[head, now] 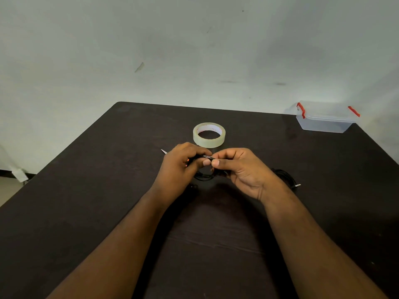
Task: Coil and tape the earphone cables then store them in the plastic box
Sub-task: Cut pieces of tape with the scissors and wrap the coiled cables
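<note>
Both hands, the left hand (183, 162) and right hand (239, 169), pinch a coiled earphone cable (205, 167) just before the tape roll (209, 134), apparently wrapping tape. Another black cable (285, 176) lies right of them; the plastic box (326, 117), far right of the roll, seems empty.

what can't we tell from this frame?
Head view only:
- Coiled black cable: mostly hidden by left hand and right hand; tape on it too small to confirm.
- Second cable: partly behind the right wrist.
- Plastic box: contents unclear through the cloudy walls.
</note>
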A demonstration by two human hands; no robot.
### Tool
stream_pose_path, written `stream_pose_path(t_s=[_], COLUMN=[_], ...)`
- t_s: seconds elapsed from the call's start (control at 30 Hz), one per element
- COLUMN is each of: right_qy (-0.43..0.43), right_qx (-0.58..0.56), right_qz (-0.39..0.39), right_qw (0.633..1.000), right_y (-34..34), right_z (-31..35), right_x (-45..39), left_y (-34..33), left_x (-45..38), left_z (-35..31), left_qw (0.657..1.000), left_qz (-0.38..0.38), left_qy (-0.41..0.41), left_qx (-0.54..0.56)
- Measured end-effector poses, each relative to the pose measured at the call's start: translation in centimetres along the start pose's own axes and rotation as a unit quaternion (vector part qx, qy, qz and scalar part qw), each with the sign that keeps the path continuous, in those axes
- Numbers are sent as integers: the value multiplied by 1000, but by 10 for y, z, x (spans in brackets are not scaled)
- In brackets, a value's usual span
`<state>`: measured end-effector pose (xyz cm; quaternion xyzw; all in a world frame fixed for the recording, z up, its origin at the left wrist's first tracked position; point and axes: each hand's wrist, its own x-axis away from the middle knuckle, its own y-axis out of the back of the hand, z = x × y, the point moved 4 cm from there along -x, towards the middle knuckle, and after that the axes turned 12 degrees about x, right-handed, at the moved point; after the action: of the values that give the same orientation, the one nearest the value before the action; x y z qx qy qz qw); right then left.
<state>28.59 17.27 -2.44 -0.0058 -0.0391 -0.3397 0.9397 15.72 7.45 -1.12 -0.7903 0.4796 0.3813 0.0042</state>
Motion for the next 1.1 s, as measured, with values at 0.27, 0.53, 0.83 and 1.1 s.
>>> stream_pose_path(t_s=[0.27, 0.53, 0.83, 1.1], right_qy=[175, 262, 347, 110], right_qx=[303, 358, 641, 773], right_qz=[-76, -98, -269, -41], right_qw=[934, 891, 629, 623], right_y=[-5, 3, 85, 122], right_z=[14, 31, 82, 14], right_x=[3, 4, -11, -19], left_y=[7, 3, -17, -20], left_x=[0, -3, -52, -29], left_z=[0, -8, 1, 32], left_qw=[1000, 995, 998, 986], left_qz=[-5, -48, 14, -30], left_qy=[12, -87, -11, 55], left_qx=[-8, -26, -62, -155])
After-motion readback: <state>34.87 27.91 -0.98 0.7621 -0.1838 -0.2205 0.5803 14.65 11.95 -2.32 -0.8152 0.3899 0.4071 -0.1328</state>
